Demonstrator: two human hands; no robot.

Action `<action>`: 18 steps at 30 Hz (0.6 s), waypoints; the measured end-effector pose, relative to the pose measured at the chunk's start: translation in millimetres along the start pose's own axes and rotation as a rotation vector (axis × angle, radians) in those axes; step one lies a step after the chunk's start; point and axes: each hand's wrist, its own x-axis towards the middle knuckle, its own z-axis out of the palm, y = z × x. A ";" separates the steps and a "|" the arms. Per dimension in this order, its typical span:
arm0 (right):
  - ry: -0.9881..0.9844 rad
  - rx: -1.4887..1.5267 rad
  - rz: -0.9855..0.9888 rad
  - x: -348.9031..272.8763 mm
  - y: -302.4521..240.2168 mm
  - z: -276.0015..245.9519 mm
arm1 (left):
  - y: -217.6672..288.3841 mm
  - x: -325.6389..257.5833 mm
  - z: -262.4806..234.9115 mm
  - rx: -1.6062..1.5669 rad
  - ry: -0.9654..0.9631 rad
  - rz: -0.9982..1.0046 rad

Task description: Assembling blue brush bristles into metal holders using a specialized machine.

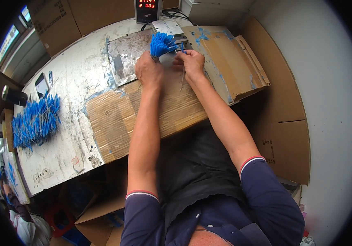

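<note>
My left hand (148, 70) is closed around a bunch of thin pieces with blue ends (162, 44); their grey, wire-like stems go down into the fist. To its right, my right hand (192, 63) pinches a single thin piece with a blue end (183, 48), its thin stem trailing below the fingers. Both hands are over the metal plate, close in front of a small light-coloured machine (167, 28). The fingers partly hide the machine's front, so I cannot tell whether the single piece touches it.
A large pile of blue-ended pieces (36, 121) lies at the left of the worn white table (71, 151). Near it are a phone (41, 85) and a black cylinder (14, 96). A red-digit display box (147, 11) stands behind. Cardboard (114, 119) covers the front edge; a taped carton (225, 57) is right.
</note>
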 end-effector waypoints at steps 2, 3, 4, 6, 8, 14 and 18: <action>-0.046 0.030 0.004 -2.4 2.5 -8.0 | -3.1 -0.3 0.3 0.004 0.002 0.039; -0.088 0.059 0.007 -3.4 3.0 -11.8 | -2.6 -0.1 0.1 0.005 0.001 0.079; -0.087 0.060 0.006 -3.6 3.7 -14.2 | -2.0 0.0 0.0 0.005 0.001 0.079; -0.082 0.085 0.012 -5.0 3.9 -16.9 | -1.0 -0.2 -0.5 0.001 -0.021 0.083; -0.063 0.043 0.026 -6.7 1.8 -18.8 | 0.0 -1.5 -1.5 0.005 -0.029 0.082; -0.051 -0.116 0.015 -12.3 -3.0 -21.2 | 0.0 -1.6 -0.9 0.046 -0.046 0.118; -0.153 -0.161 -0.011 -21.1 -3.3 -22.6 | 1.0 -2.3 0.0 0.142 -0.082 0.135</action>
